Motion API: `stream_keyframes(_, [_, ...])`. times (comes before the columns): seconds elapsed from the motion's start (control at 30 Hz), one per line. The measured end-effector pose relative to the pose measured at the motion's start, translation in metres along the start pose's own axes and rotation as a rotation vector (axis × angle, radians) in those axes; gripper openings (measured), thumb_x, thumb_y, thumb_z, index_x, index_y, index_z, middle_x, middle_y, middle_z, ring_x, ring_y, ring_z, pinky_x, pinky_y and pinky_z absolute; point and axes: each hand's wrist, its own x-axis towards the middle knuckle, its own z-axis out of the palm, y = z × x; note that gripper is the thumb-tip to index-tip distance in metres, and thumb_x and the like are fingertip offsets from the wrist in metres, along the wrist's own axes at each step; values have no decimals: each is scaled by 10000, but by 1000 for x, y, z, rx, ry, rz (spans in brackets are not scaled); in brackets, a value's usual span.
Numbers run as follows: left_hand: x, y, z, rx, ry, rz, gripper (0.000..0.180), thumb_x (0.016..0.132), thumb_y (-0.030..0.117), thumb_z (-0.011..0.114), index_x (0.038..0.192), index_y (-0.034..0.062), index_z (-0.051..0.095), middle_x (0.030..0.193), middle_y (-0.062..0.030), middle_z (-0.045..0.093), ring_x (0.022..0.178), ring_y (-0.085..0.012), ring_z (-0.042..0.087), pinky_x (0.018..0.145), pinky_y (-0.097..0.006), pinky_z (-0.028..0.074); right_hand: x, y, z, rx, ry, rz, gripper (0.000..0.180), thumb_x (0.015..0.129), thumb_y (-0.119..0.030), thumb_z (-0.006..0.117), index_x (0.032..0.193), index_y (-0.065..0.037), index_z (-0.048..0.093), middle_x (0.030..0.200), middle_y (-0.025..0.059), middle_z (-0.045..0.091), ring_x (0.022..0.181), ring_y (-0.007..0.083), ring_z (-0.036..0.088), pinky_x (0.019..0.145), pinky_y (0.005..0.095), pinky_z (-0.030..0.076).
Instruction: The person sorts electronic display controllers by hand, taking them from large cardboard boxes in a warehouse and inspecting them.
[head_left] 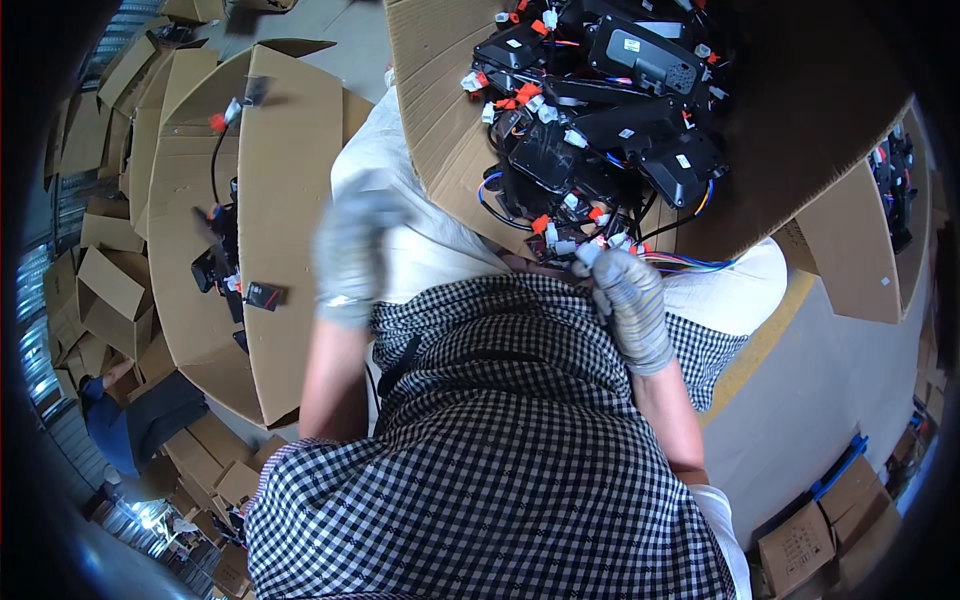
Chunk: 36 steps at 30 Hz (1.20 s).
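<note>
My right hand [632,300], in a grey striped glove, is closed at the near edge of the big carton. Its fingertips pinch a white plug connector [589,253], beside a bundle of coloured wires [690,262]. My left hand [358,250], gloved too, is smeared by motion over my left thigh; its fingers cannot be made out. In front of me, the tilted open carton [445,100] holds a heap of black plastic housings [640,62] with cables and red and white connectors.
A second open carton [285,200] at my left holds black parts [232,240]; a small black box [265,296] shows against its near flap. Another parts carton [850,245] stands at right. Stacked boxes [115,290] and a bent-over person [135,420] are at far left.
</note>
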Motion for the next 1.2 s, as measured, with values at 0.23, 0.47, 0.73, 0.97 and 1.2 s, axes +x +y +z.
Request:
stream_keyframes(0.23, [25, -95, 127, 1568, -912, -179, 382, 779, 344, 615, 1041, 66, 604, 1018, -145, 629, 936, -278, 619, 789, -394, 475, -27, -20, -16, -21, 198, -22, 334, 919, -318, 564, 916, -4, 678, 590, -41, 505, 516, 30, 396, 495, 187, 292])
stream_keyframes(0.47, [38, -72, 85, 1390, -1320, 54, 320, 769, 391, 624, 977, 149, 644, 998, -77, 648, 899, -232, 609, 759, -361, 472, -29, -11, -13, -14, 271, -45, 307, 907, -329, 580, 844, -35, 637, 536, -47, 472, 450, 31, 383, 434, 175, 292])
stream_keyframes(0.73, [-8, 2, 40, 111, -272, -130, 590, 916, 493, 484, 1124, -54, 557, 919, -30, 549, 900, -132, 522, 818, -269, 425, -16, -30, -5, -172, 49, -116, 301, 936, -288, 538, 870, -18, 655, 588, -39, 514, 503, 39, 404, 497, 188, 319])
stream_keyframes(0.97, [-14, 52, 89, 383, -202, -19, 491, 934, 411, 495, 1222, 16, 535, 932, -40, 598, 780, -148, 561, 721, -284, 457, -20, -76, 45, -181, -272, -200, 284, 942, -243, 513, 917, 8, 642, 688, 8, 564, 608, 80, 517, 584, 211, 414])
stream_keyframes(1.2, [-14, 43, 89, 553, -338, 51, 376, 947, 343, 476, 1091, 21, 608, 840, -97, 616, 747, -191, 601, 692, -288, 459, -10, -77, 43, -515, -294, -332, 220, 934, -160, 487, 945, 2, 635, 819, 64, 621, 743, 167, 607, 689, 273, 479])
